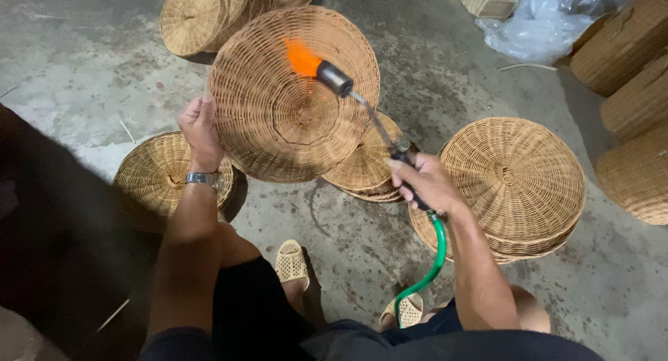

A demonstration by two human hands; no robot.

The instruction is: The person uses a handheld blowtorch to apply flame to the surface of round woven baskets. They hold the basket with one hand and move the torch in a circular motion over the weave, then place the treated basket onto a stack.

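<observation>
Singeing looks to be the step in hand: left hand (pixel 200 130) is closed on the rim of a round wicker lid (pixel 293 95), held up off the floor and tilted toward the person. Right hand (pixel 426 183) is wrapped tight round the handle of a torch (pixel 362 114), a green hose (pixel 431 263) trailing down from it. Torch's long axis runs from lower right to upper left, nozzle pointing up-left at the lid; its orange flame (pixel 301 57) plays on the upper weave. By my judgement, the next move calls for sweeping the flame across the weave without lingering, turning the lid by its rim. Stacks (pixel 515 183) of similar lids lie on the concrete floor (pixel 83 55) around.
</observation>
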